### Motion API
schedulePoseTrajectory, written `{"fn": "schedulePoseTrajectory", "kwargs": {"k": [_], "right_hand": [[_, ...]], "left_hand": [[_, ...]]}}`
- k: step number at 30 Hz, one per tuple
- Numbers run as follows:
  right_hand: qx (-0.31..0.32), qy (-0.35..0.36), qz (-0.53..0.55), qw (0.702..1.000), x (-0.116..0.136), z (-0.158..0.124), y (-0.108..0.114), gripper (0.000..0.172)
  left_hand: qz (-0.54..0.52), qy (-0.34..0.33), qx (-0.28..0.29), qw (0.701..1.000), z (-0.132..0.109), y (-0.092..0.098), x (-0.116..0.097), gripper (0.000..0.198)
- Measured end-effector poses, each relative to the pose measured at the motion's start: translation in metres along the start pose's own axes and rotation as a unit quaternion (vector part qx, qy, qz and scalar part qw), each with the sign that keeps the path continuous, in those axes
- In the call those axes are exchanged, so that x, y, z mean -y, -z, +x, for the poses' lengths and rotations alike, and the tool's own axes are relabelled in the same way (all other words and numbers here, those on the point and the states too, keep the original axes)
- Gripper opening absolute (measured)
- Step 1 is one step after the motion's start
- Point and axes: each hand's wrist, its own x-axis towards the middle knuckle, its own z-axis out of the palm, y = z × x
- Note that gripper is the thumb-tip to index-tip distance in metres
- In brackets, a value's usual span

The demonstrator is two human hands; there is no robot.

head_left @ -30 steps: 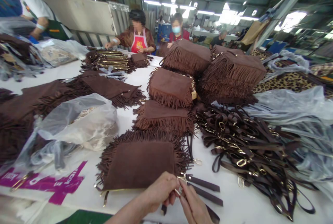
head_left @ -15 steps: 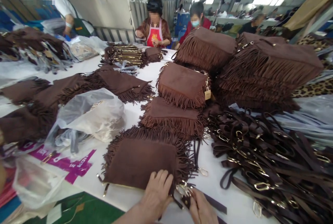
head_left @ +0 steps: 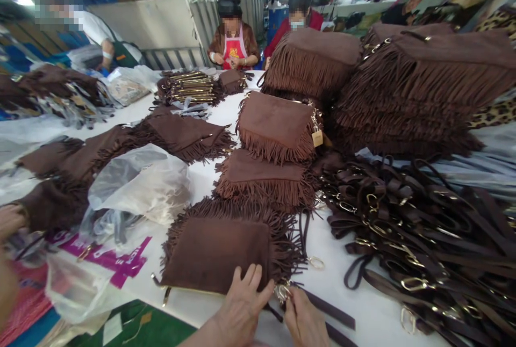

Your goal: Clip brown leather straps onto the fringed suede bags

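Note:
A brown fringed bag (head_left: 215, 255) lies flat in front of me, its gold zip edge towards me. My left hand (head_left: 244, 293) rests on its near right corner, fingers stretched out over the material. My right hand (head_left: 304, 317) is closed on a gold strap clasp (head_left: 282, 292) at that corner, close to my left fingertips. The dark strap (head_left: 332, 309) trails out to the right behind my right hand. How the clasp meets the bag's corner is too small to tell. Behind the bag lie another fringed bag (head_left: 262, 172) and one with a gold tag (head_left: 278, 121).
Loose straps with gold clasps (head_left: 403, 245) are heaped at right, below tall stacks of fringed bags (head_left: 427, 78). A clear plastic bag (head_left: 141, 180) stands at left. A co-worker's hand (head_left: 12, 221) touches a brown bag (head_left: 54, 204) at far left. Other people work behind the table.
My right hand has shifted slightly left, closer to the bag's corner, with the clasp. My left hand stays on the bag. The co-worker's hand at far left now reaches onto a brown bag.

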Motion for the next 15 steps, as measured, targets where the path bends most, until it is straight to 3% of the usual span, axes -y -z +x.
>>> {"fn": "schedulePoseTrajectory", "kwargs": {"k": [3, 9, 15], "right_hand": [[0.003, 0.019, -0.006, 1.0, -0.003, 0.002, 0.003, 0.018], [-0.025, 0.017, 0.012, 0.999, 0.0, 0.004, 0.005, 0.018], [-0.016, 0.021, 0.024, 0.999, 0.002, 0.005, 0.003, 0.021]], "left_hand": [[-0.02, 0.033, -0.014, 0.999, 0.003, -0.003, -0.005, 0.062], [-0.034, 0.114, -0.073, 0.99, 0.015, -0.004, -0.015, 0.039], [-0.071, 0.14, -0.227, 0.961, 0.016, -0.018, -0.014, 0.023]]}}
